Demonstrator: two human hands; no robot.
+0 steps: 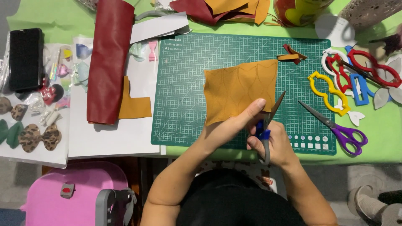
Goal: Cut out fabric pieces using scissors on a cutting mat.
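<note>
cutting mustard leather sheet (240, 90) with scissors (268, 121)

My left hand (234, 125) covers the near corner of the mustard leather sheet (240, 90), and my right hand (272, 144) hides most of the blue-and-grey scissors' handles (264, 138). The top edge cuts off the dark red leather roll (109, 58), the leather scraps (226, 8) and a colourful container (299, 10). The pink machine (79, 196) runs off the bottom edge.
</note>
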